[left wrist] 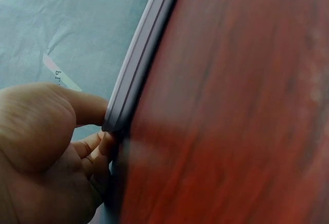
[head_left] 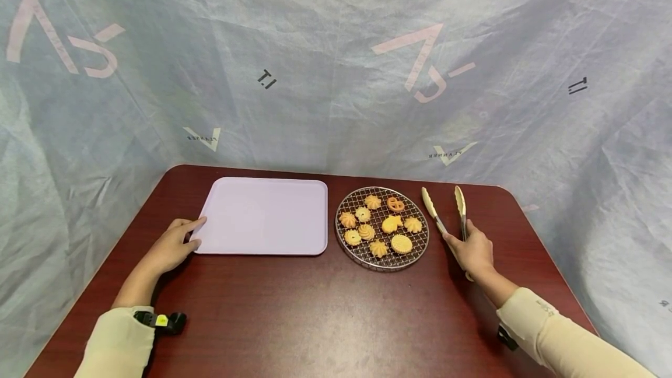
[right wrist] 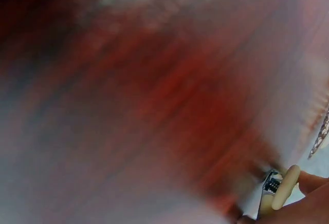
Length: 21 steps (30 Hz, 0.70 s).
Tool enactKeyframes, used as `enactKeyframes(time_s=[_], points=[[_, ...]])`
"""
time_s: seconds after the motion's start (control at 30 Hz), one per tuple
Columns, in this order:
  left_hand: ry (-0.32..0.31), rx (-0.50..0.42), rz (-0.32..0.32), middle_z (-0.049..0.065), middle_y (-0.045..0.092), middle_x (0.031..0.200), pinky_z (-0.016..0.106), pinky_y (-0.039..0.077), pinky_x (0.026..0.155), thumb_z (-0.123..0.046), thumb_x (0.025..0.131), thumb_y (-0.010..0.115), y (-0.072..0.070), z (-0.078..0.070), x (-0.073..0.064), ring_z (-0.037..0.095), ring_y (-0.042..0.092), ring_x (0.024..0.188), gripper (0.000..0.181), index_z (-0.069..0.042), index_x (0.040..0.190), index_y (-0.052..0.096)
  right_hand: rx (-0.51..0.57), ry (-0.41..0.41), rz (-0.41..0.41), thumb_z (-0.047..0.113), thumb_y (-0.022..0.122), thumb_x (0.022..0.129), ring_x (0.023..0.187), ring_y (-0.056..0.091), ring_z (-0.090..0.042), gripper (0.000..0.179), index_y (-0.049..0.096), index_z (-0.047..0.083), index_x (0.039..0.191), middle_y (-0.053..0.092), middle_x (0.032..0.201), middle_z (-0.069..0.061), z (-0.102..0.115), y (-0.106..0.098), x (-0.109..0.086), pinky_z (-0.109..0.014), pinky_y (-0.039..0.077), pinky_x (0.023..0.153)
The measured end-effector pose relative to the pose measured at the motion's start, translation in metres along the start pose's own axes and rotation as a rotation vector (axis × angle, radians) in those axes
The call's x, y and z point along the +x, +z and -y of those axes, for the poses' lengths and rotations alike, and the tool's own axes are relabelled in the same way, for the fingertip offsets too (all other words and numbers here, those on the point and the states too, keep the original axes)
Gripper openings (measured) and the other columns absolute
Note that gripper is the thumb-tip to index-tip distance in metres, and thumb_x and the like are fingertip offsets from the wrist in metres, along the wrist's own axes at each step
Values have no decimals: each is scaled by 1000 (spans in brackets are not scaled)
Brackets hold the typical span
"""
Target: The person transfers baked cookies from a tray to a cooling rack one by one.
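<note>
A pale lilac rectangular tray lies at the left of the table. My left hand pinches its near left corner; in the left wrist view the thumb is at the tray rim with the fingers curled underneath. My right hand grips a pair of tongs with cream tips spread apart, pointing to the back. A cream handle end shows by that hand in the right wrist view. Between tray and tongs, a round wire rack bears several cookies, including a pretzel and a fish-shaped one.
Everything lies on a dark red wooden table with rounded far corners. A grey-blue printed cloth hangs behind it and along both sides. A black wrist camera sits at the left cuff.
</note>
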<state>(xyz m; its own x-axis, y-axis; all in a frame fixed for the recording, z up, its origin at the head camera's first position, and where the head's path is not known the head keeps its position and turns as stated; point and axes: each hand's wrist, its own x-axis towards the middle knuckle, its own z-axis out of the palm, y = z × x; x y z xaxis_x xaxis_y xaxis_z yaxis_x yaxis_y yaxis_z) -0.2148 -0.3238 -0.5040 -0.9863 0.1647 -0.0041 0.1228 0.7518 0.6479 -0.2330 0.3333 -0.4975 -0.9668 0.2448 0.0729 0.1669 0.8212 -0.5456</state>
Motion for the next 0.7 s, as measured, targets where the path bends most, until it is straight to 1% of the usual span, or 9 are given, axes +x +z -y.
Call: enactKeyframes(time_s=[0.13,0.27,0.37,0.47,0.6,0.7], points=[[-4,-3,1,34,41,127,57,41,89,2,97,60,1,0,0,42,46,107,59,12,151,39,-13,-13,16,36,67,100,118,51,-62,66,47,-8,146,56,132,-40,-1,0,0,-66,42,99],[-7,-5,-3,35,40,127,59,41,90,2,98,60,0,0,0,43,45,108,58,12,151,39,-38,-10,53,42,62,102,120,50,-64,72,43,-9,149,53,134,-41,-3,0,0,-66,42,99],[-2,-6,-10,36,41,127,60,40,92,3,97,60,0,0,0,45,46,111,58,13,150,39,-45,-7,68,43,62,102,122,48,-64,80,34,-12,153,49,138,-42,-4,0,0,-65,42,101],[2,-6,-10,36,41,127,60,40,93,3,96,60,1,-1,0,46,46,113,59,13,150,40,-42,-9,59,42,64,101,119,50,-64,79,37,-13,150,51,134,-44,-4,1,-1,-66,42,99],[-4,-6,-8,36,41,128,60,40,93,3,97,61,1,-1,0,46,47,114,59,12,151,39,-39,-10,42,42,66,100,114,52,-65,74,43,-16,140,55,126,-44,-3,1,-1,-66,43,96],[-8,-5,-5,35,41,128,59,40,92,2,97,61,1,-1,1,45,47,113,59,12,151,39,-40,-4,46,43,64,100,116,52,-65,78,40,-17,143,53,129,-45,-3,1,0,-66,43,97]])
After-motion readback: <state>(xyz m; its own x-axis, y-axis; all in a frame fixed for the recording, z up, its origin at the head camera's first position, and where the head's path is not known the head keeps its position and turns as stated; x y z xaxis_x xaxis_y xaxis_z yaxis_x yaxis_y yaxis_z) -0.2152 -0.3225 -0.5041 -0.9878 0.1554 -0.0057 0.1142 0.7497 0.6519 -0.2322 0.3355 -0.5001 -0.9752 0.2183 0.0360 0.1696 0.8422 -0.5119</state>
